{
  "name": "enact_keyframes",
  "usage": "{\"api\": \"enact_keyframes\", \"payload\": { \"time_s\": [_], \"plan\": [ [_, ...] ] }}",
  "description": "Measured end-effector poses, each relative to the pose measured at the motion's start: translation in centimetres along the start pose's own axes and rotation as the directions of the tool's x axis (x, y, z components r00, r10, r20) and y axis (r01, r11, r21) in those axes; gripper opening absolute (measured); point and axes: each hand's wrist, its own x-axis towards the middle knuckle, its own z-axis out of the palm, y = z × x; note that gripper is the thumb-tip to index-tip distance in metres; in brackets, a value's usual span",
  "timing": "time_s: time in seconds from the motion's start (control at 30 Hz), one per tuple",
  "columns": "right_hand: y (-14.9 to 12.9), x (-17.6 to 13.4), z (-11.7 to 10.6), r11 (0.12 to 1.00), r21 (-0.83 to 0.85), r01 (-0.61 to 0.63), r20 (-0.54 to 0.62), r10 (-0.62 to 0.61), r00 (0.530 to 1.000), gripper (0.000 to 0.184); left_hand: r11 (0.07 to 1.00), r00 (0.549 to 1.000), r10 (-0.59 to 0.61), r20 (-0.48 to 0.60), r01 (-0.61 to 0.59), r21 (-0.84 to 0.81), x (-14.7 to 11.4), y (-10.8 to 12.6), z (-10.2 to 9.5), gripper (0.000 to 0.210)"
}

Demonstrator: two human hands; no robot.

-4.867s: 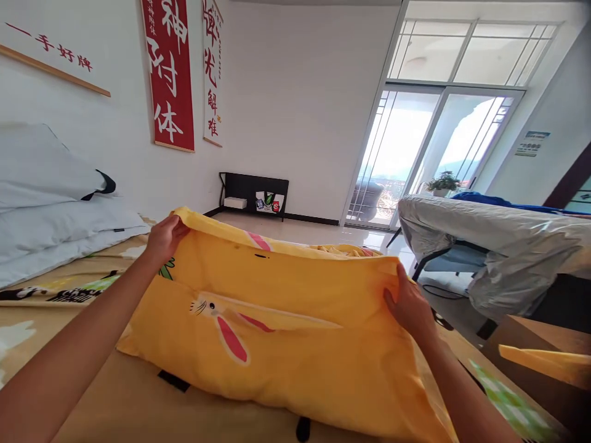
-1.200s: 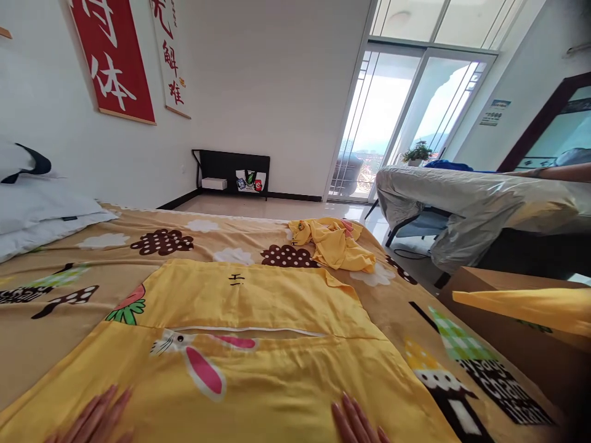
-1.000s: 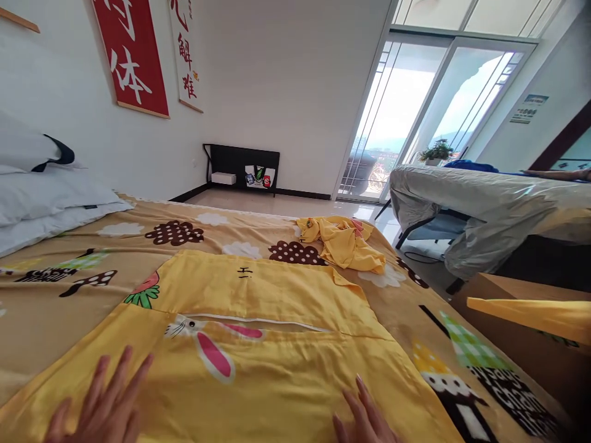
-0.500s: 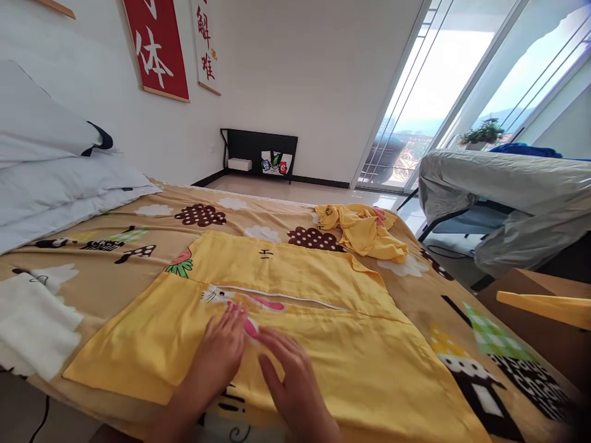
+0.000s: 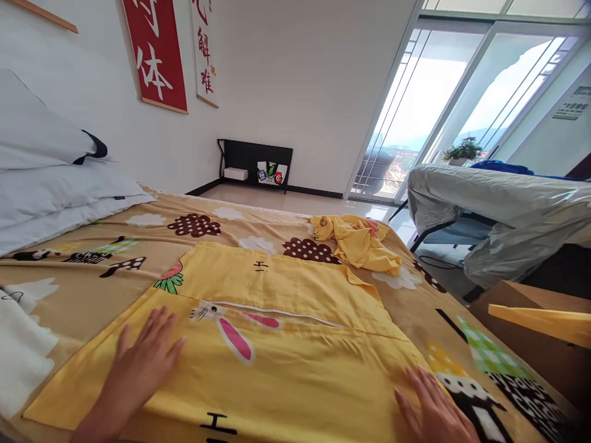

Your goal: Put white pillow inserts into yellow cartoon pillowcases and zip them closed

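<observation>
A yellow printed fabric cover [image 5: 305, 381] lies spread over the bed, with a rabbit face and pink ears [image 5: 235, 338] near its middle. A long white-edged opening [image 5: 281, 311] runs across it, slightly gaping. On the left part of the cover rests my left hand [image 5: 143, 357], palm down with fingers spread. My right hand [image 5: 434, 406] lies flat near the cover's right edge, partly cut off by the frame's bottom. Neither hand grips anything. Some wrinkles show in the cloth between them.
A crumpled yellow cloth [image 5: 357, 243] lies at the bed's far side. White pillows [image 5: 60, 184] are stacked at left. To the right stand a cardboard box [image 5: 530, 295] with yellow fabric [image 5: 540, 321] over it and a plastic-covered table [image 5: 498, 191].
My hands have moved apart from the middle of the cover, the left one leftward and the right one toward the right edge. The view has shifted slightly.
</observation>
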Motion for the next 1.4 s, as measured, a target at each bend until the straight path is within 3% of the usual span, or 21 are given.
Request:
{"api": "enact_keyframes", "payload": {
  "time_s": [0.07, 0.13, 0.2, 0.27, 0.33, 0.43, 0.67, 0.77, 0.87, 0.97, 1.03, 1.13, 1.23, 1.3, 1.4],
  "plan": [
    [-6.5, 4.1, -1.3, 0.986, 0.018, 0.165, 0.079, -0.166, 0.983, 0.063, 0.947, 0.955, 0.292, 0.049, -0.282, -0.154, 2.9, 7.9, -1.4, 0.052],
    [-13.9, 8.1, -2.0, 0.944, 0.089, 0.317, 0.159, -0.328, 0.931, 0.057, 0.861, 0.882, 0.466, 0.062, -0.436, -0.263, 6.3, 15.5, -1.7, 0.052],
    [-19.4, 11.5, -1.5, 0.915, 0.164, 0.370, 0.258, -0.402, 0.879, 0.056, 0.846, 0.866, 0.487, 0.116, -0.435, -0.307, 9.5, 20.7, -0.5, 0.053],
    [-21.8, 14.3, 0.2, 0.909, 0.204, 0.364, 0.350, -0.415, 0.840, 0.056, 0.867, 0.878, 0.452, 0.160, -0.390, -0.309, 12.2, 22.8, 1.8, 0.052],
    [-21.1, 16.6, 2.5, 0.920, 0.204, 0.336, 0.392, -0.391, 0.833, 0.057, 0.902, 0.908, 0.380, 0.175, -0.321, -0.289, 14.2, 22.3, 4.5, 0.054],
    [-16.6, 19.9, 5.3, 0.954, 0.158, 0.255, 0.408, -0.298, 0.863, 0.059, 0.947, 0.956, 0.248, 0.159, -0.204, -0.250, 16.9, 18.7, 6.9, 0.061],
    [-5.1, 25.9, 7.1, 1.000, -0.015, -0.025, 0.434, 0.029, 0.900, 0.061, 0.986, 0.992, 0.038, 0.120, -0.017, -0.165, 23.4, 6.0, 5.7, 0.061],
    [-3.2, 26.4, 7.6, 0.990, -0.083, -0.114, 0.398, 0.138, 0.907, 0.062, 0.990, 0.996, -0.013, 0.088, 0.025, -0.138, 24.9, 2.6, 6.0, 0.055],
    [-3.3, 26.5, 7.3, 0.977, -0.131, -0.169, 0.364, 0.206, 0.908, 0.060, 0.991, 0.998, -0.034, 0.048, 0.040, -0.124, 25.4, 1.5, 6.3, 0.051],
    [-5.8, 26.6, 5.8, 0.949, -0.191, -0.252, 0.301, 0.301, 0.905, 0.060, 0.991, 1.000, 0.006, -0.022, -0.009, -0.130, 25.7, 2.5, 5.7, 0.053],
    [-9.9, 26.6, 4.9, 0.954, -0.196, -0.229, 0.249, 0.274, 0.929, 0.059, 0.984, 0.993, 0.092, -0.075, -0.103, -0.145, 25.5, 4.4, 5.0, 0.055],
    [-19.6, 25.9, 5.2, 0.995, -0.092, 0.034, 0.244, -0.011, 0.970, 0.059, 0.921, 0.943, 0.331, -0.045, -0.333, -0.201, 24.2, 8.3, 5.0, 0.054],
    [-29.7, 23.2, 6.8, 0.952, 0.059, 0.301, 0.287, -0.305, 0.908, 0.055, 0.870, 0.882, 0.455, 0.122, -0.412, -0.270, 22.7, 10.8, 6.3, 0.053],
    [-33.5, 21.0, 7.7, 0.926, 0.113, 0.359, 0.310, -0.376, 0.873, 0.053, 0.901, 0.891, 0.402, 0.210, -0.344, -0.265, 22.8, 10.2, 7.5, 0.054],
    [-34.1, 20.1, 9.1, 0.930, 0.121, 0.348, 0.366, -0.368, 0.855, 0.057, 0.966, 0.944, 0.211, 0.253, -0.161, -0.203, 24.3, 5.6, 8.1, 0.061]
  ]
}}
